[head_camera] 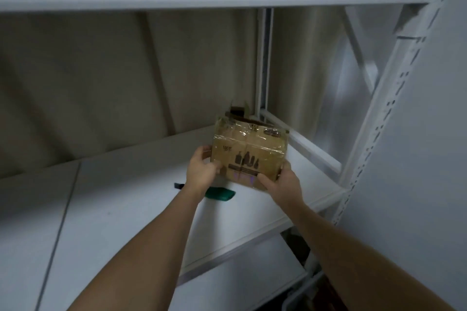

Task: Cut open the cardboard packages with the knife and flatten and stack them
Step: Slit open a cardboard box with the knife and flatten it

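Head view: a taped cardboard package (249, 150) is held upright over the white shelf (121, 209), toward its far right corner. Left hand (202, 171) grips the package's lower left corner, thumb on the printed front, fingers curled behind. Right hand (284, 183) grips the lower right corner, thumb across the front. A green-handled knife (219, 193) lies flat on the shelf just below the left wrist, apart from the package. A second cardboard piece (238, 111) stands behind the package.
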